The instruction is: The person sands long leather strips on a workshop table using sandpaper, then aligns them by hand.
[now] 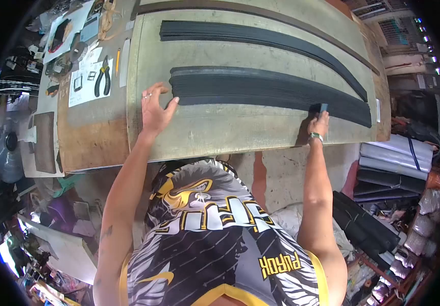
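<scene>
A wide stack of long black strips (240, 89) lies across the worktable (220, 127), its layered edges facing me. At its left end is my left hand (156, 109), thumb and fingers spread, fingertips right by the strip ends; a ring shows on one finger. My right hand (319, 125), with a watch at the wrist, is closed around a small blue-grey block (324, 107) at the near edge of the stack, toward its right end. Behind lies a narrower stack of black strips (250, 35), curving toward me at the right.
Left on the table are black-and-yellow pliers (102, 79) on a printed sheet (79, 97), a pencil (118, 60) and a grey ruler-like strip (125, 64). A long brown strip (220, 6) runs along the far side. Folded sheet material (396, 153) is piled right of the table.
</scene>
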### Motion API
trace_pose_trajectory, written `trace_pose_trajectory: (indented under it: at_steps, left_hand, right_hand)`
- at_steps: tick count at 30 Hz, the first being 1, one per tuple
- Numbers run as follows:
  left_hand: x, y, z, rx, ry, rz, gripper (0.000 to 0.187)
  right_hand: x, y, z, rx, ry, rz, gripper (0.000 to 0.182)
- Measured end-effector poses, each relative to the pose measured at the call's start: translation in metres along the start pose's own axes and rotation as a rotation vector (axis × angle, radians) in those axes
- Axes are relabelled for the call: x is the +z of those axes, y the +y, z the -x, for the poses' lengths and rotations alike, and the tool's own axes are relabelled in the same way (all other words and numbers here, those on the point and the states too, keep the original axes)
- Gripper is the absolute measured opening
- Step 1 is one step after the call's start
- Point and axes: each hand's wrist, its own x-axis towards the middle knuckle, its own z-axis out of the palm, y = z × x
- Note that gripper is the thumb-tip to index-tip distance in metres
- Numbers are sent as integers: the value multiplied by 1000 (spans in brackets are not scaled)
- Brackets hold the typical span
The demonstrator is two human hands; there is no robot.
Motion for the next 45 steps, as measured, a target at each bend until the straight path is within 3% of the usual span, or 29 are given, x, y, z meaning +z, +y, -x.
trace_pose_trajectory:
  at_steps: [2,5,7,9,11,12,13,15,17,21,25,29,30,33,34,37,38,41,45]
  left_hand:
    - [7,19,-18,64,38,-49,33]
    - [37,43,-54,113,-57,-229,50]
    - [68,45,-68,159,-67,-395,59]
    - [79,44,-72,35,-213,-534,65]
    - [78,55,-66,-78,-294,-563,65]
    - [83,48,-59,-12,-183,-575,61]
    - [77,57,-56,-45,-228,-566,59]
    - [58,80,-53,-133,-302,-545,55]
    - [58,78,-35,-56,-233,-524,59]
    - [40,93,-3,68,-192,-488,73]
    - [30,94,15,146,-379,-601,90]
    - [28,83,-8,252,-480,-554,81]
    - [32,74,-6,330,-397,-551,77]
    - [29,81,2,285,-466,-437,75]
    - [20,96,4,193,-635,-407,77]
    - [23,102,43,330,-566,-354,86]
    - [25,104,53,304,-601,-299,96]
    - [23,96,56,342,-567,-215,98]
    - [7,75,51,374,-617,-54,97]
  right_hand:
    - [-48,-37,-1,-63,-23,117,55]
    - [-37,-100,-18,-391,119,-268,50]
    - [-44,-176,-25,-418,-31,-409,49]
    - [-57,-238,-41,-336,-443,-416,52]
    - [-58,-287,-46,-396,-504,-740,57]
    - [-32,-301,-52,-421,-343,-771,57]
    - [7,-312,-56,-449,-188,-797,56]
    - [15,-321,-50,-506,-47,-804,55]
    - [-44,-308,-20,-565,-76,-775,54]
    - [-82,-238,66,-381,-700,-1012,54]
    - [-75,-188,157,5,-875,-981,58]
    - [-66,-194,188,79,-722,-966,57]
    - [-69,-205,192,100,-657,-955,54]
    - [-74,-238,200,171,-561,-883,50]
    - [-68,-245,205,139,-524,-842,49]
    - [-41,-262,211,148,-514,-654,49]
    - [-19,-258,215,77,-351,-536,47]
    - [-32,-281,222,64,-187,-459,46]
    - [-9,-256,222,199,-299,-809,39]
